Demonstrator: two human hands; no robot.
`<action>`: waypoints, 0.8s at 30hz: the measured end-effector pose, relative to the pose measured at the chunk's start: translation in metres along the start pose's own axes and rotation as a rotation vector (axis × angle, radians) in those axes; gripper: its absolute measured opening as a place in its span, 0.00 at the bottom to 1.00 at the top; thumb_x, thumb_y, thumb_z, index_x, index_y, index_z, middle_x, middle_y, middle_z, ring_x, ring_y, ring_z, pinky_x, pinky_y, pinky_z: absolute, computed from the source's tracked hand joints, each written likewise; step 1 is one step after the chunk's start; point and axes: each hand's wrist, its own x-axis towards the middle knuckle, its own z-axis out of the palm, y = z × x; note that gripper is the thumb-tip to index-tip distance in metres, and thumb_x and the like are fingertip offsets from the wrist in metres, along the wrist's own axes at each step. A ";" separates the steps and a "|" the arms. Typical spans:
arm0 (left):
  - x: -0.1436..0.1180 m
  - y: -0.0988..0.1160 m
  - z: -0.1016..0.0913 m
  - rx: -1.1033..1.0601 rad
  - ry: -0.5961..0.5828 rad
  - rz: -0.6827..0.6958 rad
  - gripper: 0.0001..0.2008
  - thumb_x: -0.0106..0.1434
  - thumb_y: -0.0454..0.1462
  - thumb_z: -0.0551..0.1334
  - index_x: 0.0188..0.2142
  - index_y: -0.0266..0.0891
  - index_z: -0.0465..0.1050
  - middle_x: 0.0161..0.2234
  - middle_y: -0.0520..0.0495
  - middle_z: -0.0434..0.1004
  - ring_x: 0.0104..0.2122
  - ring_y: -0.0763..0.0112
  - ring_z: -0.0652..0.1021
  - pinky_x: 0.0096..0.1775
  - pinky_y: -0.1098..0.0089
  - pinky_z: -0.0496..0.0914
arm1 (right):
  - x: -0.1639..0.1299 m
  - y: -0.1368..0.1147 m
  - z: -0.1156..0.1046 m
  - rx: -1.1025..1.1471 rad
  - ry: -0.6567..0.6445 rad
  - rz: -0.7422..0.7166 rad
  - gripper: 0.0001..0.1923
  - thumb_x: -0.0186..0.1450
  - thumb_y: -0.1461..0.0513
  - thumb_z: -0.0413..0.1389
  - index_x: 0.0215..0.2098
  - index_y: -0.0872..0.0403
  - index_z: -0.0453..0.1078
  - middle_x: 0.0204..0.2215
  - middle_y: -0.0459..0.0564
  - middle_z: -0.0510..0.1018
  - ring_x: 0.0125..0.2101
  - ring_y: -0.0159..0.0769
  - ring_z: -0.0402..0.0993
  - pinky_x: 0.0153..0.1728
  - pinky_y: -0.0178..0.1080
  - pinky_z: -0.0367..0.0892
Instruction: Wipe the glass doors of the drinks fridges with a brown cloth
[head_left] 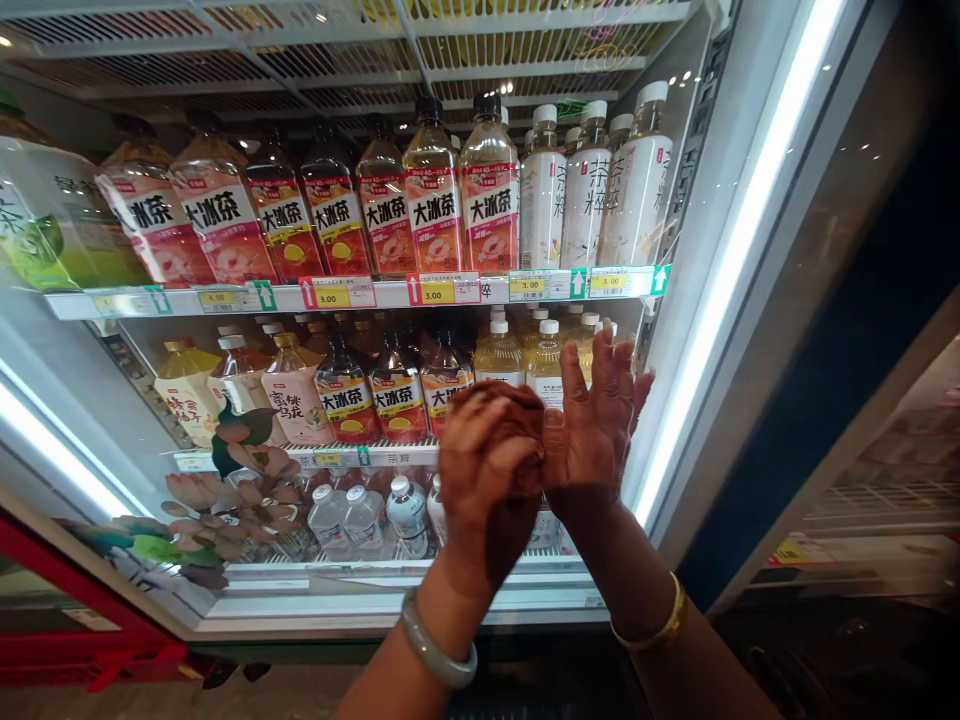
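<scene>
Brightly lit drinks cooler (705,330), wire shelves (360,293)

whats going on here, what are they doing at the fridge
A person stands at an open drinks cooler with both hands raised in front of the middle shelf. The left hand is curled, fingers bent, against the right hand, which is open with fingers spread upward. Whether either holds anything cannot be told. Behind them stand small yellow bottles; the shelf above carries big iced tea bottles and white-labelled bottles.

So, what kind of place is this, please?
Most likely a shop's drinks fridge. Rows of bottled tea stand on wire shelves, yellow price tags line each shelf edge, and the glass door stands open beside the person's hands.
</scene>
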 end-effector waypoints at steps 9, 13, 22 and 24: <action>0.035 -0.028 -0.034 0.116 0.187 -0.147 0.19 0.59 0.28 0.67 0.49 0.43 0.74 0.60 0.40 0.71 0.64 0.52 0.72 0.66 0.44 0.65 | -0.001 0.003 0.001 0.030 0.029 -0.027 0.30 0.75 0.58 0.43 0.75 0.49 0.53 0.77 0.52 0.51 0.77 0.49 0.40 0.75 0.66 0.35; 0.034 -0.034 -0.036 0.173 0.278 -0.212 0.21 0.58 0.28 0.68 0.50 0.42 0.73 0.61 0.39 0.70 0.64 0.53 0.71 0.67 0.44 0.63 | -0.001 0.001 0.002 0.047 0.037 -0.016 0.29 0.76 0.58 0.43 0.74 0.50 0.55 0.76 0.52 0.52 0.77 0.48 0.40 0.75 0.65 0.34; -0.008 -0.006 -0.004 -0.017 -0.118 0.117 0.16 0.62 0.30 0.68 0.48 0.42 0.73 0.58 0.41 0.73 0.65 0.52 0.71 0.64 0.47 0.70 | 0.000 0.000 0.001 0.103 0.075 0.005 0.27 0.75 0.60 0.44 0.72 0.48 0.60 0.76 0.50 0.54 0.77 0.47 0.44 0.75 0.64 0.34; 0.005 -0.016 -0.016 0.011 -0.064 0.066 0.17 0.61 0.30 0.68 0.48 0.43 0.73 0.59 0.41 0.72 0.65 0.50 0.70 0.65 0.44 0.67 | 0.000 -0.001 0.000 0.097 0.058 0.011 0.27 0.75 0.59 0.45 0.72 0.48 0.60 0.76 0.51 0.54 0.77 0.47 0.44 0.75 0.65 0.35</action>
